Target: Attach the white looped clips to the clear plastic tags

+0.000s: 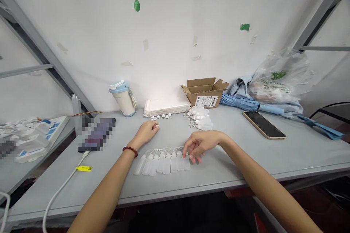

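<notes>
My left hand, with a dark red bead bracelet on its wrist, is closed in a pinch. A small white cap shows at its fingertips. Just beyond it lie several more white caps. My right hand has its fingers loosely bent and apart, over the right end of a row of small translucent squeeze bottles. Its fingertips are beside the rightmost bottle; whether they touch is unclear. Thin white loops stick out from the bottles' necks. Farther back sits a pile of similar bottles.
Along the wall stand a cream tumbler, a stack of white trays and an open cardboard box. A blue umbrella, a plastic bag and a phone are at right. A cabled, pixelated device lies left.
</notes>
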Demonstrator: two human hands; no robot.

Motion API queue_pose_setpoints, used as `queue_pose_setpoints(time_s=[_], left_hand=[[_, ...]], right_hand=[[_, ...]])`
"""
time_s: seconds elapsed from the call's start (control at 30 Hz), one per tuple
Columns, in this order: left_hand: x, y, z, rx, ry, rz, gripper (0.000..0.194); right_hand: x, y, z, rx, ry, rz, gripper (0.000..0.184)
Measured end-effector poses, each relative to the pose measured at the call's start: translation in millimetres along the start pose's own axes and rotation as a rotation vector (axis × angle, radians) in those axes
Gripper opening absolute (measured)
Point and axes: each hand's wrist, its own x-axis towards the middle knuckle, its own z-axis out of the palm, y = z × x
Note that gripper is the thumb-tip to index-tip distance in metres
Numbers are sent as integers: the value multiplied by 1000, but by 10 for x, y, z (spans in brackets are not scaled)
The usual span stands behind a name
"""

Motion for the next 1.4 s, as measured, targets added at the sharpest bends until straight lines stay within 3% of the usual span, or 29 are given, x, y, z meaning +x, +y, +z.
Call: queue_pose_setpoints(time_s=[0.27,0.47,0.67,0.8,0.9,1.07,1.27,1.4], left_hand=[[-14,29,-22,5,-47,-50,21],[-13,48,-22,2,-17,-61,23],[-28,167,-64,-405,-28,-77,30],[-60,345,-127,-780,-182,-131,30],[-84,445,-132,-876,-228,-136,33],[-94,493,-52,-974,-165,-155,37],[-94,518,-79,-958,-141,-136,32],[-123,491,-177,-769,-347,-95,33]], right_hand=[[47,51,11,3,-88,131,28],[-61,68,-71,-36,57,89,25],[-170,55,-172,-12,326,-83,17],[-57,66,-131,58,451,-210,8],[84,104,-77,100,492,-278,5],[255,169,-17,111,524,-356,3],[330,213,-2,148,543,-341,1],[354,237,-16,191,610,-320,4]])
